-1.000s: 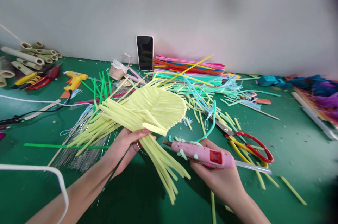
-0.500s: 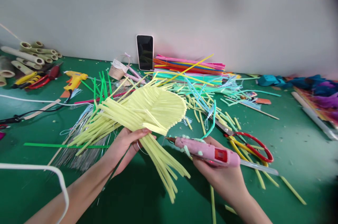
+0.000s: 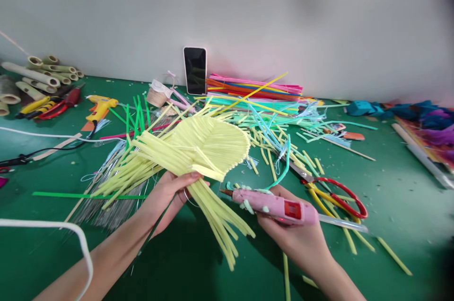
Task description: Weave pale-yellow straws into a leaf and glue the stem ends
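Observation:
My left hand (image 3: 177, 192) is closed around the base of a pale yellow leaf made of pipe cleaners (image 3: 213, 142). Its thumb presses on top, and loose ends fan out below and to the left. My right hand (image 3: 294, 234) grips a pink hot glue gun (image 3: 275, 205) with a clear glue stick (image 3: 344, 222) sticking out of its rear. The gun's brown nozzle points left, just below the leaf's lower corner, apart from it. Bits of mint fluff cling to the gun. Fingers under the gun are partly hidden.
Red-handled scissors (image 3: 340, 197) lie right of my right hand among yellow cuttings. A phone (image 3: 195, 70) leans on the wall beside bundled coloured pipe cleaners (image 3: 253, 87). At left are a yellow glue gun (image 3: 100, 108), pliers (image 3: 60, 104), bamboo tubes (image 3: 39, 78) and a white cable (image 3: 83, 249).
The pink glue gun has shifted slightly left and down, its nozzle moving a little away from the leaf's lower corner. My left hand and the leaf are nearly still.

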Tool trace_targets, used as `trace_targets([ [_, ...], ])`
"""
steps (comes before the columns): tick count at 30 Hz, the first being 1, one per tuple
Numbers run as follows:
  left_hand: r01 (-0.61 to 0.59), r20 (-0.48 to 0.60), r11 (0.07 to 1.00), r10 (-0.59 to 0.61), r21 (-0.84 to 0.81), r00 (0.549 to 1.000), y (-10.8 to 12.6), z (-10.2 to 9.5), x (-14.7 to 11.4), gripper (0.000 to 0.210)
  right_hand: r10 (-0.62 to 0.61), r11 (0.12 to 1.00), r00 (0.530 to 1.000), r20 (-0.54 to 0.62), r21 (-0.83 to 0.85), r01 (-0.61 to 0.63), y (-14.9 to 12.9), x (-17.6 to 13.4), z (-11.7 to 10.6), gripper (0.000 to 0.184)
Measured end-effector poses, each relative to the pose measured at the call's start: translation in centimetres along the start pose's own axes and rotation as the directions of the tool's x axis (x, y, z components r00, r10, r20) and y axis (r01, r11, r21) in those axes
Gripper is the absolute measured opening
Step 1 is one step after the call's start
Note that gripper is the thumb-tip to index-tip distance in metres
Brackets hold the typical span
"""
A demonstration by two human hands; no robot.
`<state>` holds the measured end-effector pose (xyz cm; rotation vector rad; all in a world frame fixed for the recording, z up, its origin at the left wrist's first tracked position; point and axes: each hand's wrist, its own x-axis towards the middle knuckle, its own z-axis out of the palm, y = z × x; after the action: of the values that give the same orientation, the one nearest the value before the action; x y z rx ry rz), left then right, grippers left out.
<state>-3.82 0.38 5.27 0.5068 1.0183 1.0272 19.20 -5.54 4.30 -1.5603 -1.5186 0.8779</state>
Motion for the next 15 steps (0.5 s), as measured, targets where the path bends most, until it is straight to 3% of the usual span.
trace_targets([
  [2,0.005,0.008,1.0,-0.005,0.008,1.0,0.0,-0.1,0.1,0.019,-0.033,0.998,0.998,-0.052,-0.049,0.03,0.4,0.2,-0.4,0.017],
  [5,0.013,0.021,1.0,-0.014,0.011,1.0,0.0,-0.4,0.2,0.02,-0.1,0.982,0.958,-0.268,-0.184,0.051,1.1,0.6,-1.6,0.017],
  [7,0.019,0.021,1.0,-0.019,0.008,1.0,-0.1,-0.5,0.3,0.023,-0.083,0.947,0.886,-0.457,-0.314,-0.074,1.7,1.0,-3.0,0.024],
  [10,0.016,0.021,1.0,-0.016,-0.005,1.0,-0.1,-0.5,0.3,0.022,-0.037,0.798,0.767,-0.641,-0.481,-0.364,2.2,1.4,-5.3,0.034],
  [13,0.002,0.031,1.0,-0.002,-0.012,1.0,0.0,-0.4,0.2,0.019,-0.008,0.636,0.736,-0.677,-0.571,-0.519,2.6,1.8,-7.6,0.042],
  [15,-0.007,0.038,1.0,0.008,-0.013,0.999,0.0,-0.3,0.2,0.018,0.015,0.56,0.743,-0.669,-0.61,-0.56,3.4,2.1,-8.8,0.053],
])
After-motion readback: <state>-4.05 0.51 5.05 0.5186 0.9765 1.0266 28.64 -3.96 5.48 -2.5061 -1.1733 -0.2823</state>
